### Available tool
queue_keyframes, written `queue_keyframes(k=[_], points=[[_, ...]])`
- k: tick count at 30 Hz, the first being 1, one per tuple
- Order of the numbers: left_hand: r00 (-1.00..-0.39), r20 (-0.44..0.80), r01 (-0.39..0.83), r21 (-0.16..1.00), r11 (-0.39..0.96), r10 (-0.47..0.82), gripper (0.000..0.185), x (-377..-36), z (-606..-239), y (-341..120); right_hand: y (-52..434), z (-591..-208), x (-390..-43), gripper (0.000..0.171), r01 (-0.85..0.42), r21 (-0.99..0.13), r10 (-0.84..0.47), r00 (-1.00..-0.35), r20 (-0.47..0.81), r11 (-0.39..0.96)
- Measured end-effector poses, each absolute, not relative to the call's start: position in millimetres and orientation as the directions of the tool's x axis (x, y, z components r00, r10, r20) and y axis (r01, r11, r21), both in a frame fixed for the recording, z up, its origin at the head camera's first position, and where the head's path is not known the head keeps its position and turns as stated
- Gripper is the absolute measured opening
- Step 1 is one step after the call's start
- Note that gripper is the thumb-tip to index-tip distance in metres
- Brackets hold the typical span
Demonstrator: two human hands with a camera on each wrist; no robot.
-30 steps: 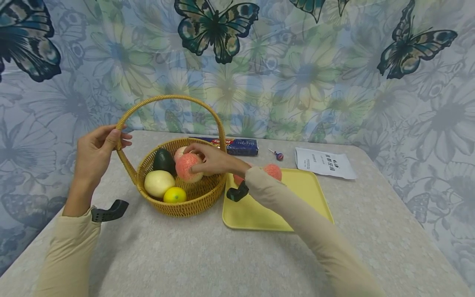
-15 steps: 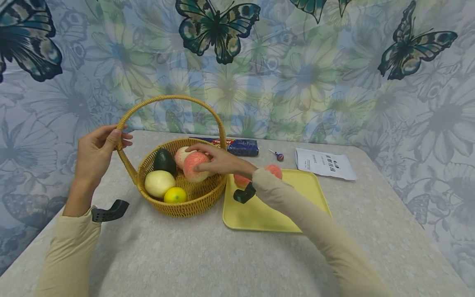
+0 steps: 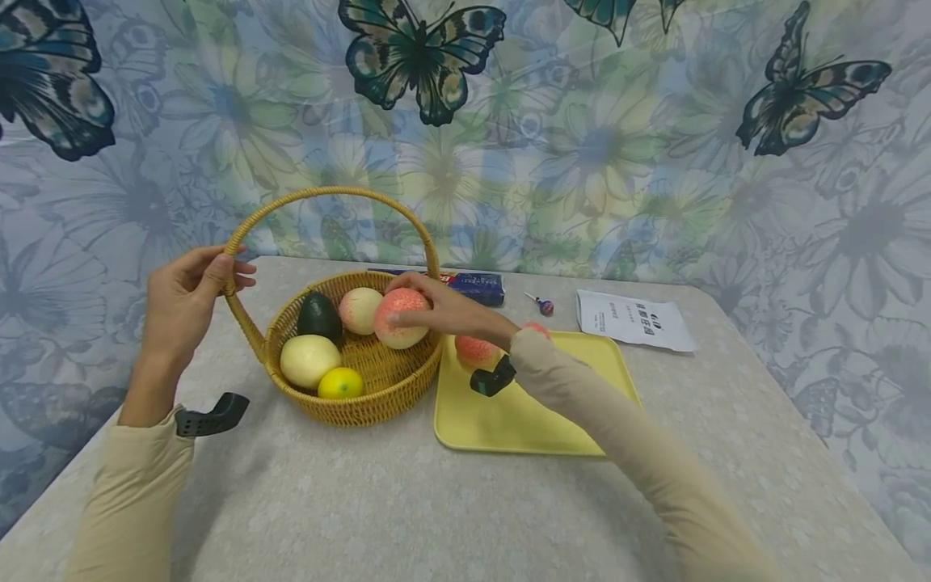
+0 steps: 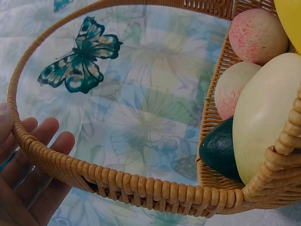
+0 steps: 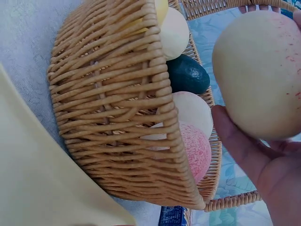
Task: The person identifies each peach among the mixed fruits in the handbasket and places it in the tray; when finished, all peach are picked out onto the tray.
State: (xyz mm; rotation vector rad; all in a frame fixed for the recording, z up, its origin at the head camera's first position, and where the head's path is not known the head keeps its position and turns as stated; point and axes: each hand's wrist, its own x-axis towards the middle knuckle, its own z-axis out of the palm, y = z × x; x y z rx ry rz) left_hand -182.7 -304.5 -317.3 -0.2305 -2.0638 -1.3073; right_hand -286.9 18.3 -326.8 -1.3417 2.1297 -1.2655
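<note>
A wicker basket (image 3: 349, 404) with a tall hoop handle (image 3: 240, 242) stands on the table. My left hand (image 3: 191, 293) holds the handle's left side between thumb and fingers, as the left wrist view shows (image 4: 21, 183). My right hand (image 3: 436, 311) grips a pink peach (image 3: 400, 317) just above the basket's right rim. The right wrist view shows this peach (image 5: 261, 70) in my fingers, clear of the wicker. In the basket lie an avocado (image 3: 318, 315), another peach (image 3: 360, 309), a pale yellow fruit (image 3: 309, 361) and a lemon (image 3: 340, 383).
A yellow tray (image 3: 524, 412) lies right of the basket with a peach (image 3: 476, 352) on it and another (image 3: 538, 327) half hidden by my sleeve. Behind them lie a blue packet (image 3: 473, 284), a lollipop (image 3: 544, 305) and a printed paper (image 3: 633, 319).
My right hand has lifted the pink peach out of the basket's middle, up and rightward to the right rim. The left hand keeps its hold on the handle.
</note>
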Motion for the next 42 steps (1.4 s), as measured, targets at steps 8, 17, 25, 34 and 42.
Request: queue_keyframes(k=[8, 17, 25, 34, 42], points=[[-0.756, 0.622, 0.478, 0.738, 0.477, -0.204, 0.033, -179.9, -317.6, -306.2, 27.6, -326.9, -283.7, 0.044, -0.546, -0.827, -0.843, -0.501, 0.195, 0.133], [-0.760, 0.619, 0.474, 0.738, 0.481, -0.200, 0.033, -179.4, -316.9, -304.3, 38.2, -329.9, -280.0, 0.037, -0.532, -0.838, -0.827, -0.522, 0.209, 0.124], [-0.758, 0.622, 0.483, 0.737, 0.473, -0.196, 0.032, -180.1, -315.8, -303.7, 50.8, -334.5, -280.2, 0.046, -0.557, -0.822, -0.828, -0.514, 0.225, 0.122], [-0.749, 0.632, 0.489, 0.730, 0.477, -0.199, 0.032, -179.7, -314.9, -302.9, 66.1, -337.1, -274.4, 0.052, -0.489, -0.853, -0.759, -0.621, 0.195, 0.181], [-0.747, 0.635, 0.494, 0.729, 0.474, -0.196, 0.031, -179.0, -314.6, -303.2, 84.0, -338.9, -267.5, 0.059, -0.405, -0.888, -0.698, -0.700, 0.148, 0.218]])
